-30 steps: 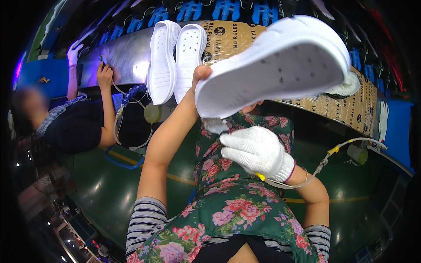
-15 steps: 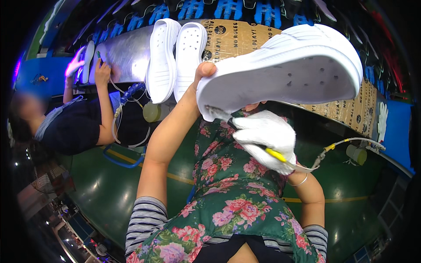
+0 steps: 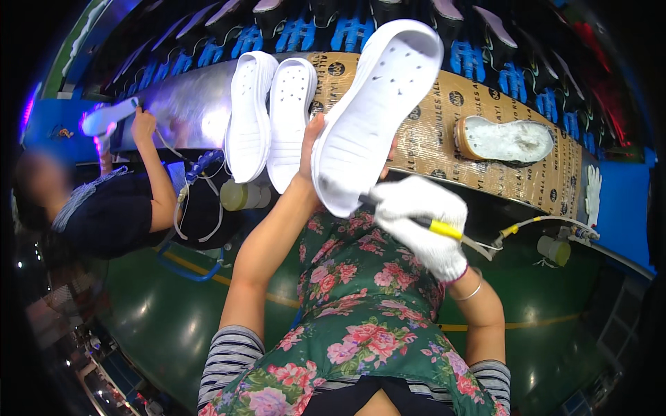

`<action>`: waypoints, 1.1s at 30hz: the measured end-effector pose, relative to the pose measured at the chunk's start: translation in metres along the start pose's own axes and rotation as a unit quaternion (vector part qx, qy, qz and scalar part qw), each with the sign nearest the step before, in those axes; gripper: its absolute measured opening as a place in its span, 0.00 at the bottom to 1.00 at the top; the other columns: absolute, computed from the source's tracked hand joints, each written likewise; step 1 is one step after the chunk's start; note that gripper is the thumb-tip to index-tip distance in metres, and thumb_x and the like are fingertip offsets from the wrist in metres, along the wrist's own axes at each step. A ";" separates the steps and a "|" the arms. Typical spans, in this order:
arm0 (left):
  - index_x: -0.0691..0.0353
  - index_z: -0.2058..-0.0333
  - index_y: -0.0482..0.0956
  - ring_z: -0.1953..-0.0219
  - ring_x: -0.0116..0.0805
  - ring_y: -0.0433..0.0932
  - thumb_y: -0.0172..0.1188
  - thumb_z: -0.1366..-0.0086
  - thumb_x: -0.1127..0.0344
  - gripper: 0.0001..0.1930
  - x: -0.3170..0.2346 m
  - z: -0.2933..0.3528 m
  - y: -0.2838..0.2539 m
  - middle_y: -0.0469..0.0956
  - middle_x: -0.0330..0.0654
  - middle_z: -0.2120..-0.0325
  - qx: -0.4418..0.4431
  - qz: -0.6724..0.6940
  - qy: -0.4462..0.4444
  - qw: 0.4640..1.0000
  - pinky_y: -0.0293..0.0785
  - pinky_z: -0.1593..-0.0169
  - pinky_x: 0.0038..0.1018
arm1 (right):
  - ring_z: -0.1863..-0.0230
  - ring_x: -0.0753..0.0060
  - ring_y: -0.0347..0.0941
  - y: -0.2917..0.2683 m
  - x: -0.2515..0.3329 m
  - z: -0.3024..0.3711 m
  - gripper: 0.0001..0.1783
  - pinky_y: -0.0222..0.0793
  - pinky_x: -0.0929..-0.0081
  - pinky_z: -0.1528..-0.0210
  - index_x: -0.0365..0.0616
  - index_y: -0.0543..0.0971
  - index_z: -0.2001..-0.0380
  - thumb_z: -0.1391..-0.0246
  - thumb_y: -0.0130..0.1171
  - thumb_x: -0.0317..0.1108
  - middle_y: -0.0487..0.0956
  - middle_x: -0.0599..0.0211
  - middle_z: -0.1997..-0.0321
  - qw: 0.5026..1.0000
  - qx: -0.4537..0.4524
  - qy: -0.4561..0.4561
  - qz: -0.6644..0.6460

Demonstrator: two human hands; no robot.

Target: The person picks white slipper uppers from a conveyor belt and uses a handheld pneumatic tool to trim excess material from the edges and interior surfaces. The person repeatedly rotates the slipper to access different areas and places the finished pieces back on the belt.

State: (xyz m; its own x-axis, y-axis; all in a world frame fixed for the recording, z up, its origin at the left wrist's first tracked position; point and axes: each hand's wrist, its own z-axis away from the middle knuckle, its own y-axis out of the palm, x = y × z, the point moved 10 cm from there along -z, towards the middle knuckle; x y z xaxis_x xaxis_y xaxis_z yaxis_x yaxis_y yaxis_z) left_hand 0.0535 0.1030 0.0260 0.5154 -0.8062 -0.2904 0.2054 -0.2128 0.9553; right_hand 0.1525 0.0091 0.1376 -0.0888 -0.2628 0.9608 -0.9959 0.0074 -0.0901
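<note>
My left hand (image 3: 311,149) is bare and closed around the edge of a white shoe sole (image 3: 368,104), fingers partly hidden behind it. The sole is held up at a slant, its hollow inner face with small holes toward me. My right hand (image 3: 420,211), in a white knit glove, grips a brush (image 3: 445,229) with a yellow section and a hose at its rear end. The brush tip meets the sole's lower end, near the rim. Two more white soles (image 3: 248,118) (image 3: 292,114) lie side by side on the bench to the left.
Printed brown cardboard (image 3: 433,139) covers part of the metal bench (image 3: 184,104). On it rests an upturned shoe (image 3: 510,141) with a pale underside. Blue clamps (image 3: 352,35) line the back. Left, a co-worker (image 3: 104,187) holds a sole. A white glove (image 3: 593,194) lies far right.
The sole has swung from sideways to more upright and moved farther from me, uncovering the upturned shoe. My right hand keeps the brush at its lower end. The co-worker's sole is raised.
</note>
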 end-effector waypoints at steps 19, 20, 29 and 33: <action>0.62 0.28 0.62 0.51 0.52 0.73 0.63 0.44 0.24 0.57 0.014 0.036 0.001 0.71 0.61 0.49 0.013 0.053 0.006 0.998 0.74 0.51 0.48 | 0.61 0.61 0.86 0.022 0.013 0.002 0.10 0.80 0.67 0.58 0.49 0.88 0.65 0.51 0.76 0.25 0.89 0.64 0.58 0.986 0.058 -0.136 0.080; 0.62 0.28 0.62 0.52 0.52 0.73 0.64 0.45 0.23 0.58 0.010 0.033 0.004 0.71 0.61 0.49 0.028 0.032 0.009 0.999 0.74 0.52 0.47 | 0.61 0.60 0.86 0.029 0.004 0.002 0.10 0.81 0.67 0.57 0.50 0.89 0.65 0.51 0.76 0.25 0.90 0.63 0.57 0.987 0.081 -0.130 0.055; 0.65 0.32 0.66 0.54 0.50 0.74 0.69 0.52 0.25 0.59 -0.013 0.029 0.026 0.73 0.60 0.53 0.088 -0.078 0.019 0.993 0.72 0.56 0.43 | 0.54 0.58 0.87 0.004 -0.025 0.014 0.08 0.82 0.64 0.48 0.36 0.89 0.68 0.55 0.76 0.20 0.89 0.46 0.56 0.954 0.098 0.107 -0.261; 0.62 0.29 0.61 0.53 0.51 0.74 0.68 0.51 0.21 0.62 -0.012 0.023 0.041 0.72 0.60 0.50 0.040 -0.085 0.014 0.995 0.73 0.54 0.45 | 0.53 0.54 0.86 -0.036 -0.060 0.044 0.11 0.80 0.60 0.45 0.39 0.88 0.67 0.56 0.74 0.20 0.88 0.46 0.55 0.932 -0.027 0.155 -0.327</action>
State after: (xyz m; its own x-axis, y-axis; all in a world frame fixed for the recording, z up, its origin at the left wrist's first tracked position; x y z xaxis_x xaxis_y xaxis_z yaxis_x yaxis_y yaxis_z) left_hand 0.0363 0.0910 0.0699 0.5023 -0.7389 -0.4492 0.2251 -0.3899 0.8929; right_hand 0.1945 -0.0184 0.0720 0.5455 0.0635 0.8357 -0.8371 -0.0064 0.5470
